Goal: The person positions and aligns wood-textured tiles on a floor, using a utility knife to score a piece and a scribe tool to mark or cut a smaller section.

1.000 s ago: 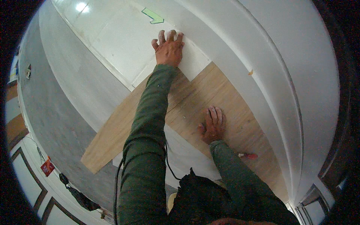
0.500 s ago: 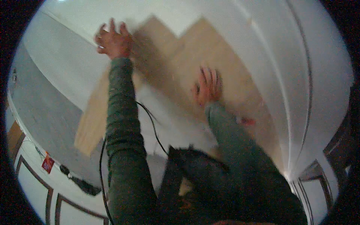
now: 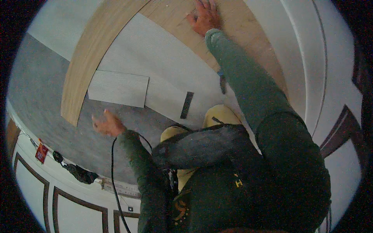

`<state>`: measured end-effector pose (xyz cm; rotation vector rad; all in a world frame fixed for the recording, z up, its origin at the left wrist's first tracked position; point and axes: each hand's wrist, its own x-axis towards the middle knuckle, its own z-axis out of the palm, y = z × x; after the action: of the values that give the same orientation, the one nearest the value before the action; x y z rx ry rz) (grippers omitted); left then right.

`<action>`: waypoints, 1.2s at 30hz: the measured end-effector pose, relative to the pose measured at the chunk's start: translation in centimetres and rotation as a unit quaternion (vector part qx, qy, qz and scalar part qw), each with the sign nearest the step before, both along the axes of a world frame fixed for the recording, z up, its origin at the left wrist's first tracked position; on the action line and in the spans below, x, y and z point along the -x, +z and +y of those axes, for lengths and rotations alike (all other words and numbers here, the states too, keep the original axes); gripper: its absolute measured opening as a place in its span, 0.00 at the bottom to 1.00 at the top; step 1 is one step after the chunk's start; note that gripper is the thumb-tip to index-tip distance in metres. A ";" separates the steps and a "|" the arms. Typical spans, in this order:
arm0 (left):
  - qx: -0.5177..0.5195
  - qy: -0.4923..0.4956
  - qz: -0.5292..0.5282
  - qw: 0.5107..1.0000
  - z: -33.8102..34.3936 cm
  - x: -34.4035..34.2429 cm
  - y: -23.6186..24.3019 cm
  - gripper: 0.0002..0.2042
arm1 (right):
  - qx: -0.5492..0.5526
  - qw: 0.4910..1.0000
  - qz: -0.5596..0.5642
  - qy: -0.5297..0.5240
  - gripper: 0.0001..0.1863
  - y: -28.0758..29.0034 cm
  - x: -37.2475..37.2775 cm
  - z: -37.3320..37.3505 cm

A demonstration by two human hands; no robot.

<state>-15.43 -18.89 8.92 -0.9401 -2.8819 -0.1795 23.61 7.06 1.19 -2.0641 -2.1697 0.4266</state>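
Note:
My right hand [image 3: 205, 18] lies palm down, fingers apart, on the light wood flooring [image 3: 248, 40] at the far side. Closer to me, my left hand [image 3: 108, 123] is above the grey floor [image 3: 50, 83] with its fingers spread and nothing in them. Beyond the left hand, a long wood plank [image 3: 89, 58] runs from the left up to the top, its upper end meeting the laid flooring. A pale rectangular board [image 3: 118, 89] lies between that plank and my knees. Under my right forearm, a slim dark-handled tool [image 3: 222, 82] is partly covered.
White underlay [image 3: 155, 50] spreads between plank and flooring. A short dark strip [image 3: 187, 105] rests on it before my knees. A black cable [image 3: 112, 167] hangs by my left arm. Along the left wall are a red packet [image 3: 41, 152] and a dark object [image 3: 81, 173].
My left hand has come back from the far left toward my body. My right hand appears farther forward on the flooring. The view has shifted, showing the board, strip and my knees.

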 end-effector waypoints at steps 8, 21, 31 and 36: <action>-0.309 0.332 -0.250 0.856 -7.1 8.0 2.5 0.21 | -0.071 0.934 0.332 -0.112 0.18 4.3 -7.5 -13.9; -0.018 -0.025 -0.086 0.996 -6.6 3.5 -0.1 0.27 | 0.010 0.970 0.068 0.231 0.12 4.3 3.3 -29.5; -0.143 0.149 -0.259 0.944 -6.7 2.1 -0.4 0.25 | 0.217 0.946 0.174 0.166 0.11 3.0 0.7 -29.4; -0.140 -0.085 -0.196 0.967 -0.5 -0.5 -3.9 0.22 | 0.247 0.923 0.293 -0.031 0.09 3.4 1.0 -28.3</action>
<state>-14.89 -19.35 5.00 -1.2074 -2.9896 -0.8525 22.57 -21.21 4.61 -1.8450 -1.7383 1.4913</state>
